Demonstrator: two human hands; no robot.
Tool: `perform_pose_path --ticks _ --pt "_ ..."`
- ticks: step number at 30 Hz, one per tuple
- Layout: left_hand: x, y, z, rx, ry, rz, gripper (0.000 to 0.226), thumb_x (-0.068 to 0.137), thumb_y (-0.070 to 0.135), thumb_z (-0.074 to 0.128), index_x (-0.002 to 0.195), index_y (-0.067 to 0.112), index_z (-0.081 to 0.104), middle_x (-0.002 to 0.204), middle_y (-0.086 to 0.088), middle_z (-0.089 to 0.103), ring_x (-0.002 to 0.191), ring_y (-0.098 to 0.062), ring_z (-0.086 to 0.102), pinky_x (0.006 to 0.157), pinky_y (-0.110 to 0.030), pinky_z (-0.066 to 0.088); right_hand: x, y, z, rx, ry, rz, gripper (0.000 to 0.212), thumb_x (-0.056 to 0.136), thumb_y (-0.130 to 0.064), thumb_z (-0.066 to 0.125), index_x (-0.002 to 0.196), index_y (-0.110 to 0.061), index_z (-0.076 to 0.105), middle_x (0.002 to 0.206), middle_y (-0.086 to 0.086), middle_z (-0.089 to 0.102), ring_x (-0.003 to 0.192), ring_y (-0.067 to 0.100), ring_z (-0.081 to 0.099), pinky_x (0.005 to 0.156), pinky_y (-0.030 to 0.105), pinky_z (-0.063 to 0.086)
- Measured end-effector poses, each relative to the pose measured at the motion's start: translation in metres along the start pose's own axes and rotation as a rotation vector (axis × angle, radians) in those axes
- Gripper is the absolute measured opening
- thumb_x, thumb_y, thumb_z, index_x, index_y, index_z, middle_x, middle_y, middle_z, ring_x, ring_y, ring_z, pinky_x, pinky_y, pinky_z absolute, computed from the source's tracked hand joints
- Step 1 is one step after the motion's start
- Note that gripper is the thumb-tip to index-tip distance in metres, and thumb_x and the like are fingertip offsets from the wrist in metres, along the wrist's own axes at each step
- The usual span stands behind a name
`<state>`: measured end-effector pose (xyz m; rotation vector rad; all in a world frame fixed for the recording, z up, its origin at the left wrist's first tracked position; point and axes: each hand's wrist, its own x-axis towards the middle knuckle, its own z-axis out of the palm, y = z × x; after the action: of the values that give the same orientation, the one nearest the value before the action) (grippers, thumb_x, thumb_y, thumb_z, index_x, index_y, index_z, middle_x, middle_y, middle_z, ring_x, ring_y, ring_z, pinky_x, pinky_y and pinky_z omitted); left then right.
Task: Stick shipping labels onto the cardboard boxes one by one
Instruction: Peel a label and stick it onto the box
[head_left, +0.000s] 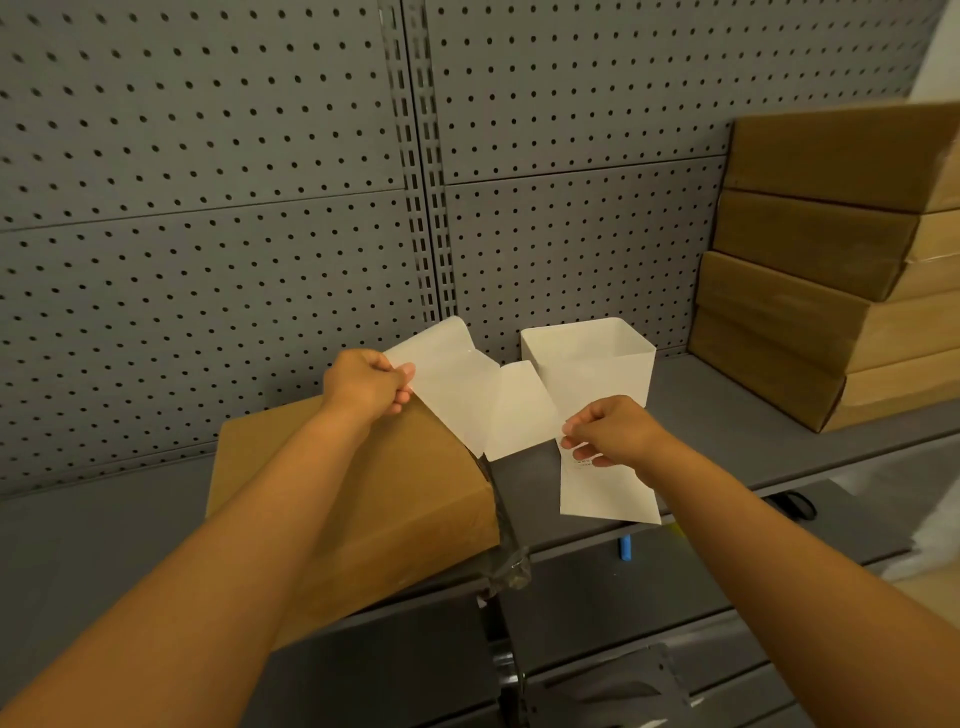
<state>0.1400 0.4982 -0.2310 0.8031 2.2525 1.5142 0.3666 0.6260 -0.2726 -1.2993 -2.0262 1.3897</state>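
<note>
A brown cardboard box (395, 499) lies on the grey shelf below my left forearm. My left hand (363, 384) pinches the upper left edge of a glossy white backing sheet (457, 384) held above the box. My right hand (608, 431) pinches a white shipping label (602, 488) with faint print near my fingers; the label hangs down from my hand. The two sheets meet and overlap in the middle between my hands, partly peeled apart.
A white open bin (618, 353) stands behind the sheets against the grey pegboard wall (260, 208). Several stacked cardboard boxes (831, 270) fill the shelf's right end. A blue marker (627, 548) and black scissors (797, 504) lie on a lower ledge.
</note>
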Motion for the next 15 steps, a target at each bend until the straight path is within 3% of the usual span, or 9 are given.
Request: perform_pose_path --ticks 8,15 --pt "0.011 -0.004 -0.009 -0.013 0.054 -0.001 0.014 0.088 0.015 0.066 0.079 0.01 0.057 0.073 -0.009 0.064 0.061 -0.013 0.059 0.064 -0.025 0.055 0.004 0.007 -0.01 -0.071 0.064 0.105 0.011 0.09 -0.015 0.062 0.082 -0.008 0.064 0.096 0.008 0.071 0.076 0.014 0.064 0.059 0.023 0.049" --pt "0.023 -0.004 -0.016 -0.028 0.111 -0.001 0.018 0.087 0.015 0.068 0.075 0.015 0.054 0.071 -0.006 0.062 0.061 -0.013 0.059 0.067 -0.028 0.056 -0.003 0.008 -0.015 -0.081 0.108 0.129 0.009 0.09 -0.015 0.062 0.085 -0.008 0.063 0.096 0.008 0.071 0.078 0.015 0.065 0.06 0.024 0.049"
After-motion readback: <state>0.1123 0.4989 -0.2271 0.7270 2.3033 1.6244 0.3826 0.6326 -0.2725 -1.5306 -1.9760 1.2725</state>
